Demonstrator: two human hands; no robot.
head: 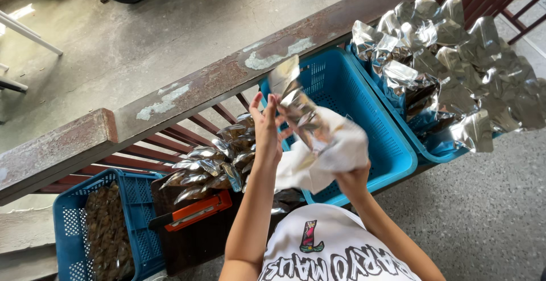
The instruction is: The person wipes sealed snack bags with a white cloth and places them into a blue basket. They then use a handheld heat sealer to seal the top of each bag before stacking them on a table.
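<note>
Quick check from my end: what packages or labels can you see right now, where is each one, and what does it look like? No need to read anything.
Silver foil pouch: held up at centre between left hand and right hand, with a white cloth.
Heap of empty silver pouches: top right, in a blue crate.
Stack of filled silver pouches: left of centre, by the railing.
No labels, signs or screens.

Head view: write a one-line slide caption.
Left hand and right hand hold a silver foil pouch in a white cloth above an empty blue basket.
</note>
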